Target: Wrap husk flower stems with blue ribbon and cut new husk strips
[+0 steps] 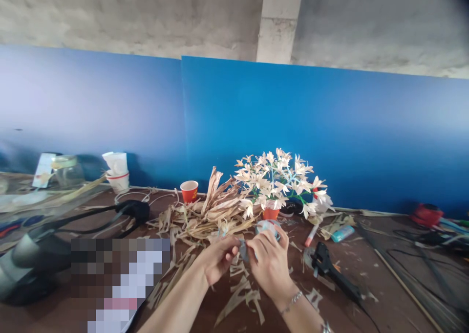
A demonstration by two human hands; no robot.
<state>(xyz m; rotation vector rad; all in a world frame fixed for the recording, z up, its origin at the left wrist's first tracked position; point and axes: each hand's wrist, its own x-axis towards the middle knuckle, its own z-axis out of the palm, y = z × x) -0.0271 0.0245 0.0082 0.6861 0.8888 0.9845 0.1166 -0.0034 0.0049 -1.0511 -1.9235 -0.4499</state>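
Note:
My left hand (217, 258) and my right hand (270, 263) meet over the brown table (373, 294), both pinching a small pale blue-grey piece (242, 249) between their fingertips. My right hand also has a roll of pale tape (266, 227) at its fingers. Just behind the hands lies a heap of dried corn husks (205, 213). A bouquet of cream husk flowers (278, 179) stands in an orange cup (270, 212) behind my right hand.
A black glue gun (331, 269) lies right of my hands, with a glue stick (311, 235) and a blue tube (342, 233) beyond. An orange paper cup (189, 191) and stacked white cups (117, 172) stand by the blue wall. Black cables (421, 274) run at right. Husk scraps litter the table.

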